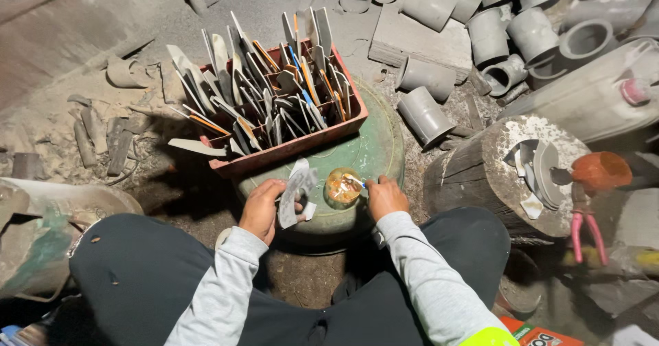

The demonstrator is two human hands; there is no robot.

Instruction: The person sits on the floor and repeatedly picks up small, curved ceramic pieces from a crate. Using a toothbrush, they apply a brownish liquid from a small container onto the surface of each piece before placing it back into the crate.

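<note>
while the person sits near the camera with knees apart, the left hand (261,209) is closed around a curved grey-white shard (295,189), holding it upright just left of a small round tin (342,187). the right hand (386,196) pinches a thin stick (357,181) whose tip dips into that tin — both rest on a round green drum (374,150). farther off on the drum stands a red crate (288,147) packed with upright blades. to the right, a wooden stump (473,174) carries more shards; grey pipe sections (480,30) lie at the far right.
</note>
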